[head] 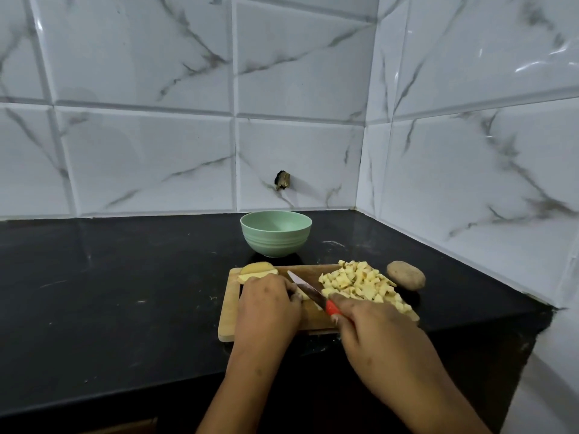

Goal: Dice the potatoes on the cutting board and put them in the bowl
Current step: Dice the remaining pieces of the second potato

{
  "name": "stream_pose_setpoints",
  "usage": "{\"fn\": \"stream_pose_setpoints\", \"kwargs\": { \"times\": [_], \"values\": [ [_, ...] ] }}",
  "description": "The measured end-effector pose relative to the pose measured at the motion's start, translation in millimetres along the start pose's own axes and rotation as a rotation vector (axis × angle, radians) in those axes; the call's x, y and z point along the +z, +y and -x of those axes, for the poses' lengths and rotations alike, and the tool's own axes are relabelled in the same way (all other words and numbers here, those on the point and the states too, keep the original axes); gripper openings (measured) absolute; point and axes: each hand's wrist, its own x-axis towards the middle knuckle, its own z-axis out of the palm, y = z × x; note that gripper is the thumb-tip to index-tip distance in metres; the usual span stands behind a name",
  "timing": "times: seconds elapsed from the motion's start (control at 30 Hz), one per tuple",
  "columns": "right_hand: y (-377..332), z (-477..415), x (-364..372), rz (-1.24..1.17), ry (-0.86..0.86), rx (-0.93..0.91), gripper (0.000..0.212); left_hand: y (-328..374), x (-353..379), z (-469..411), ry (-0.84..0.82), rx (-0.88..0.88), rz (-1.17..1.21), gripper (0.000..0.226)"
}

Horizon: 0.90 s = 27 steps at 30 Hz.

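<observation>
**Work surface.** Rectangular light wooden cutting board, laid on a glossy black stone countertop near its front edge, in the corner formed by two walls of white grey-veined marble-look tiles.

**Vessel.** Round pale green ribbed bowl, set upright on the countertop just behind the board's far edge, apart from it.

**Produce.**
- Heap of small yellow diced potato cubes, piled on the right half of the board and reaching its right edge.
- Thick pale potato slices with brown skin, stacked at the board's far left corner.
- Whole brown unpeeled potato, laid on the countertop just beside the board's far right corner.
- Pale potato piece, seen only in part between the hands, at the middle of the board.

**Implement.** Slim steel knife with red handle, blade angled toward the far left, tip raised over the board.

**Hands.**
- Left hand: fingers curled down over the pale potato piece, which is pinned to the board.
- Right hand: closed around the red handle, forefinger laid along the top.

**Wall detail.** Small dark ragged hole, noted in the tile above the bowl.
</observation>
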Motion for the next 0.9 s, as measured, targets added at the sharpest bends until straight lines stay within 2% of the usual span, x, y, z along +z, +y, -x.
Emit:
{"fn": "stream_pose_setpoints", "kwargs": {
  "times": [0.1, 0.23, 0.33, 0.43, 0.67, 0.9],
  "values": [
    [-4.7, -1.0, 9.3, 0.129, -0.032, -0.012, 0.043, 0.2, 0.0, -0.5, 0.007, 0.023, -0.024, 0.022],
    [-8.7, -3.8, 20.1, 0.183, -0.066, -0.03, 0.052, -1.2, 1.3, -2.1, 0.011, 0.045, -0.03, 0.022],
    [-13.7, -14.4, 20.8, 0.291, -0.089, -0.032, 0.048, -2.2, 2.3, -2.6, 0.005, 0.042, -0.027, 0.022],
    [-21.0, -24.8, 23.6, 0.309, -0.125, -0.022, 0.036, -1.4, 1.5, -1.4, 0.008, 0.031, -0.017, 0.021],
    [-9.2, -19.6, 18.1, 0.207, -0.092, -0.026, 0.036, 2.4, -2.2, 5.0, 0.052, 0.044, 0.009, 0.025],
    [15.2, -13.6, 2.6, 0.014, 0.013, 0.082, 0.038, 0.2, 2.2, 2.5, 0.026, 0.042, -0.023, 0.033]
  ]
}}
